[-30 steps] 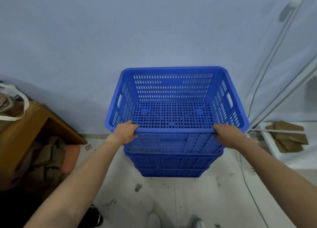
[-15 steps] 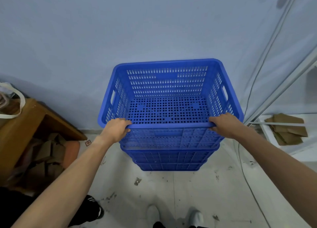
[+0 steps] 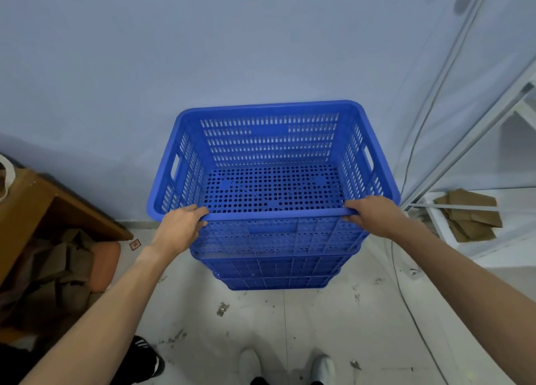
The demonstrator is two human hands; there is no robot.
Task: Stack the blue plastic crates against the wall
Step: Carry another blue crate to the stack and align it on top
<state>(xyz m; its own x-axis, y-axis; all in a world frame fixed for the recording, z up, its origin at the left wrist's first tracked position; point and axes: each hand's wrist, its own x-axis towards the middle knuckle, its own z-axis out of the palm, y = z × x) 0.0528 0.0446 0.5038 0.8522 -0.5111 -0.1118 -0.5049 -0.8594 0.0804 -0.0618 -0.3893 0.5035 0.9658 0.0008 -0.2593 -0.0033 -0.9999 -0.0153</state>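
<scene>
1. The left hand (image 3: 181, 228) is closed on the near rim of the top crate (image 3: 274, 164); keep it level with the other hand.
2. The crate sits nested on the stack (image 3: 275, 268), between both hands, near the wall (image 3: 203, 51). It is blue, perforated, empty.
3. The right hand (image 3: 374, 216) also grips the rim; push evenly to the wall.

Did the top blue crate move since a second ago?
No, not that I can see. The top crate sits nested on the lower crates just as before; only the camera shifted.
</scene>
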